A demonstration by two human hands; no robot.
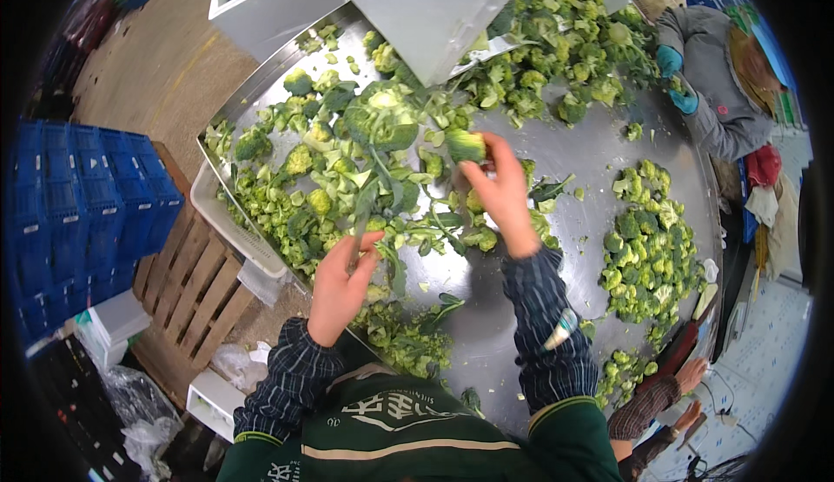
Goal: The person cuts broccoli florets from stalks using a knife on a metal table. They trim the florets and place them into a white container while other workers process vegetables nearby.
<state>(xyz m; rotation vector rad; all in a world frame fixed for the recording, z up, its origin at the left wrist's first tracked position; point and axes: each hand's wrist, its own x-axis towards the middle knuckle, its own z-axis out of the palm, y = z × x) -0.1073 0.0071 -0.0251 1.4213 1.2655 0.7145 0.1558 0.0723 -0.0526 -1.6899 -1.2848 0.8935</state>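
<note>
My right hand [500, 192] holds a broccoli floret [465, 146] between thumb and fingers, above the metal work table [567, 221]. In my left hand [342, 283] is what looks like a knife [362, 218], its blurred blade pointing away from me over the broccoli. Beyond the blade sits a large broccoli head [384, 114], pale stalk side up. Around both hands lie cut florets, stem pieces and leaves [446, 221]. A heap of trimmings [404, 339] lies close to my apron, at the near edge.
A grey metal chute [417, 19] rises at the far side beside a broccoli heap [560, 45]. Sorted florets [645, 254] lie to the right. A gloved co-worker [717, 78] stands far right; another person's hands [690, 378] are near right. Blue crates [91, 202] and a wooden pallet [195, 286] are left.
</note>
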